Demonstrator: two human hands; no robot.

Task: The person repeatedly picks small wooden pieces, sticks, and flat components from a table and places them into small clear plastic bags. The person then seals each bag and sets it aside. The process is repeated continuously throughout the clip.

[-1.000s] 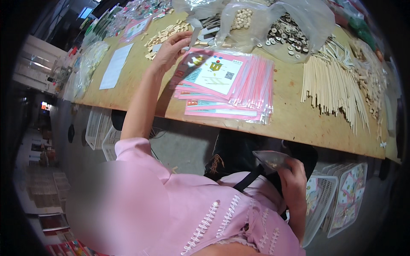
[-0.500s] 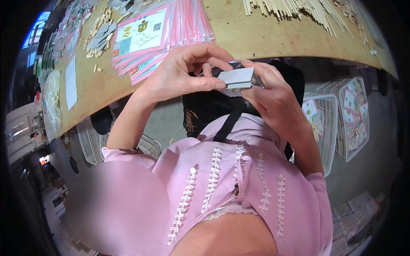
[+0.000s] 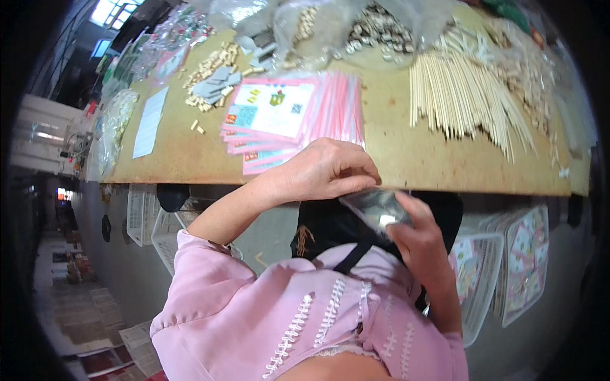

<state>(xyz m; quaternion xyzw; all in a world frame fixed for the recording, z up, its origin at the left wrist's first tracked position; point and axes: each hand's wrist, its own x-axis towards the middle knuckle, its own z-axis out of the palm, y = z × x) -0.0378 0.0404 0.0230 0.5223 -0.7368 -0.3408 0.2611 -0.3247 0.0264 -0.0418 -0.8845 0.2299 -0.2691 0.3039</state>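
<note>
My right hand (image 3: 419,238) grips a clear plastic pouch (image 3: 376,209) between its thumb and fingers, just off the table's front edge. A bright reflection and a dark area show through the pouch. At the pouch's upper left edge, my left hand (image 3: 333,168) is closed with thumb and fingertips together. What those fingertips hold, if anything, is hidden. Beyond my left hand lies a fanned stack of pink-bordered printed sheets (image 3: 270,108) in clear sleeves.
On the table (image 3: 394,165) lie small wooden blocks (image 3: 221,58), flat grey pieces (image 3: 216,84), pale wooden sticks (image 3: 460,95) and a white paper (image 3: 150,124). A clear bag of small dark and silvery pieces (image 3: 381,35) lies farther back. White baskets (image 3: 492,279) stand below at right.
The view has shifted, showing more of the table. The flat grey piece earlier at my left fingertips no longer shows. My left hand has turned knuckles up; the pouch in my right hand is tilted.
</note>
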